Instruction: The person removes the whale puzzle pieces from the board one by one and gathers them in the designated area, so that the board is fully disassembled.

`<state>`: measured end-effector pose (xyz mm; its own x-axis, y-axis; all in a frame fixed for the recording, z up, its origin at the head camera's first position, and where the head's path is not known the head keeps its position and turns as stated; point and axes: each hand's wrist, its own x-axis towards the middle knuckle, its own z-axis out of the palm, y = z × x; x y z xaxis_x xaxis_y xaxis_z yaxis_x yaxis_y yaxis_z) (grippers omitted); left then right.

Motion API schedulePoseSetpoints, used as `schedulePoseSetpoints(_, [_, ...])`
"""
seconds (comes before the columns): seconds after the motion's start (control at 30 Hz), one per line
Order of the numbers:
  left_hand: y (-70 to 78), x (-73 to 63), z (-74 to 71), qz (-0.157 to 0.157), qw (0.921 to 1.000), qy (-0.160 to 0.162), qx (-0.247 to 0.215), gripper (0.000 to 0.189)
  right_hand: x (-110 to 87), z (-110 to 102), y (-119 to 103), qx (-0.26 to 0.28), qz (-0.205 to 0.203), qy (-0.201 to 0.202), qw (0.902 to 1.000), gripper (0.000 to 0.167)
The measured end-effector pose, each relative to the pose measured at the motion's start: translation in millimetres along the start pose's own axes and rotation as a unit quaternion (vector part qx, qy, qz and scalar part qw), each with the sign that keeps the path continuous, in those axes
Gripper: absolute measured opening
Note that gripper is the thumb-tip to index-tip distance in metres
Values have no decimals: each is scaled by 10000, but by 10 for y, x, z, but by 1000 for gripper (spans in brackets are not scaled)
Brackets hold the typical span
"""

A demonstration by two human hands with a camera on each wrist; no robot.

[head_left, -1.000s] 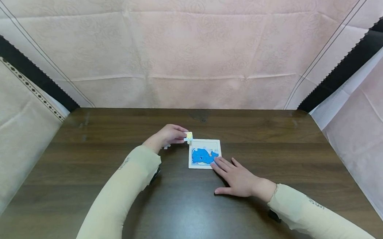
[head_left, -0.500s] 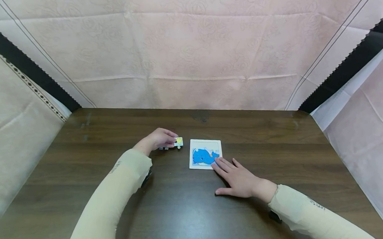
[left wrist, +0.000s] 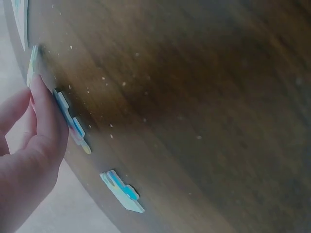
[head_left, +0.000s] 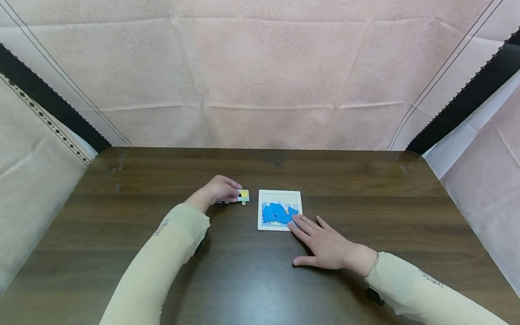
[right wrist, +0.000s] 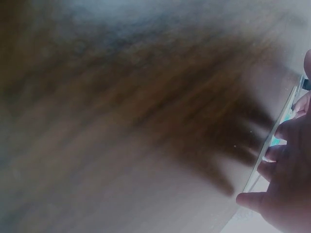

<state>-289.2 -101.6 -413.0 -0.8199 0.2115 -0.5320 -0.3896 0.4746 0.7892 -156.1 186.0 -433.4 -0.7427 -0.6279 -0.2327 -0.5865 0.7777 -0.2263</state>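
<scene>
My left hand [head_left: 217, 190] is left of the puzzle board, its thumb and fingertips pinching a jigsaw piece [head_left: 243, 195] with a yellow sun on it. In the left wrist view this piece [left wrist: 33, 65] shows nearly edge-on at the fingertips, low by the table. The square white-framed puzzle board [head_left: 278, 193] carries a picture of a blue whale [head_left: 275, 212]. My right hand [head_left: 327, 245] is spread out, fingertips resting on the board's lower right corner. Seen from the right wrist, the fingers lie along the edge of the board [right wrist: 257, 167].
Two more jigsaw pieces lie on the wooden table [head_left: 258, 282]: one piece [left wrist: 74, 124] beside the left fingers, another piece [left wrist: 121, 191] nearer the wrist. The left hand mostly covers them in the head view. A pale cloth [head_left: 259, 73] hangs behind the table.
My left hand has moved left with the sun piece, away from the board's upper left corner, and is lower by the table. The right hand and board have stayed in place.
</scene>
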Motion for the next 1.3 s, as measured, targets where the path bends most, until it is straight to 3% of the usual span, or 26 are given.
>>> schedulePoseSetpoints(0.47, [33, -57, -40, 30, 9998, 40, -196, 35, -1, 0, 11, -19, -14, -5, 10000, 84])
schedulePoseSetpoints(0.8, [48, -82, -50, 254, 9996, -111, 102, 37, 0, -3, 14, 29, -16, -40, 10000, 83])
schedulePoseSetpoints(1.1, [94, -65, 97, 548, 9963, -647, 156, 37, -4, -11, 0, 47, 2, -56, 10000, 83])
schedulePoseSetpoints(1.3, [119, -61, 249, 548, 9953, -752, 278, 35, 2, -17, -7, 65, 12, -82, 9999, 83])
